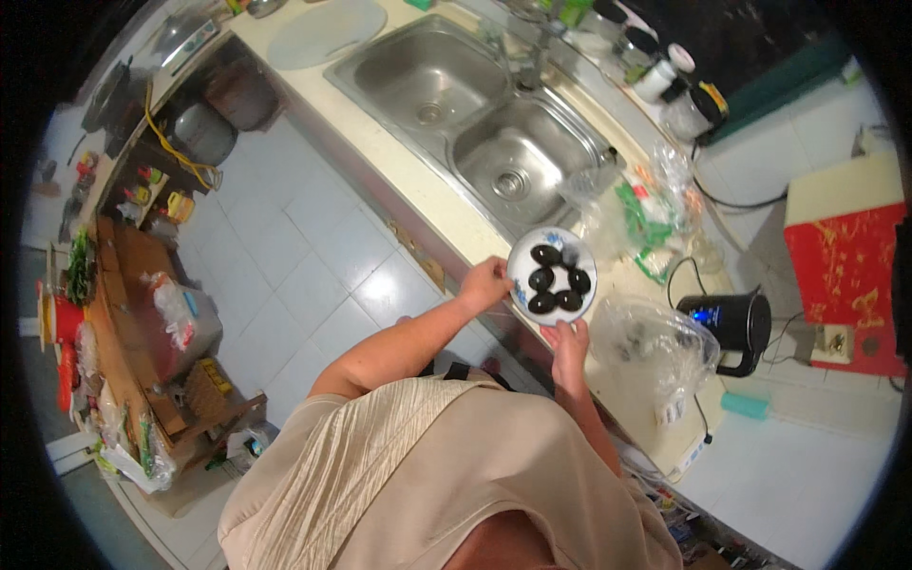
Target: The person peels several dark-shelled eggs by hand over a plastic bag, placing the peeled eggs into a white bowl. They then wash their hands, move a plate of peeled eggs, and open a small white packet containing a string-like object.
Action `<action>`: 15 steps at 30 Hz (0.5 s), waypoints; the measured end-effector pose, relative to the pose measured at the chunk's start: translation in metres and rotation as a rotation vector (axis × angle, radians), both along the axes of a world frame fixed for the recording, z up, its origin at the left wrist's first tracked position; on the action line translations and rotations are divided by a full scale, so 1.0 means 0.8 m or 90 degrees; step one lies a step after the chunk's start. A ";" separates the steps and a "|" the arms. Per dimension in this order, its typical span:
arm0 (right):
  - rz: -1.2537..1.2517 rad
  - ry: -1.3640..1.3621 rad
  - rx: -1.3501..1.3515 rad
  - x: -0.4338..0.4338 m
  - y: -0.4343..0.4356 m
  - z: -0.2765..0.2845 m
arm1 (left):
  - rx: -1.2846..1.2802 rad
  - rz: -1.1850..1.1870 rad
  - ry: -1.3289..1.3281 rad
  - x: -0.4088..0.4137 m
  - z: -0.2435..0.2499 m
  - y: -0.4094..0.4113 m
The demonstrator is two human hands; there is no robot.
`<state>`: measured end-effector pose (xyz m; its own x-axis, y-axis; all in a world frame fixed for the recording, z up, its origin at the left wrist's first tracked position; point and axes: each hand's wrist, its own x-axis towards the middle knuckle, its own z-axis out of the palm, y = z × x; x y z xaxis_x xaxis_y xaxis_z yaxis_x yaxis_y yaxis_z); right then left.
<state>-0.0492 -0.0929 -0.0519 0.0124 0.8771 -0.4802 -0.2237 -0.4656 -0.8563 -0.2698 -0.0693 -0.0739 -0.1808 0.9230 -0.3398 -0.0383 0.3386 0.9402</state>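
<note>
A white plate with blue flowers (560, 276) is held over the counter's front edge, close to the near corner of the sink. Several dark, glossy eggs (541, 278), which look like peeled preserved eggs, lie on it in a rough ring. On the plate's left rim is my left hand (488, 286), fingers gripping the edge. My right hand (568, 343) holds the near rim from below, thumb and fingers at the edge. The undersides of plate and fingers are hidden.
Beyond the plate is a steel double-bowl sink (450, 142). Clear plastic bags (655, 349) lie to the right, by a black electric kettle (727, 328) with a lit display. A cutting board (328, 32) rests at the far left of the counter. Jars (687, 114) line the back ledge.
</note>
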 end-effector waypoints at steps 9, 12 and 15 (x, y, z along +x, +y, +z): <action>0.058 -0.021 0.008 -0.127 -0.020 0.057 | -0.046 0.052 -0.186 -0.137 0.053 -0.060; 0.142 0.015 0.032 -0.176 0.005 0.079 | -0.081 0.048 -0.256 -0.198 0.098 -0.067; 0.226 0.027 0.034 -0.237 0.047 0.093 | -0.124 0.132 -0.277 -0.251 0.118 -0.065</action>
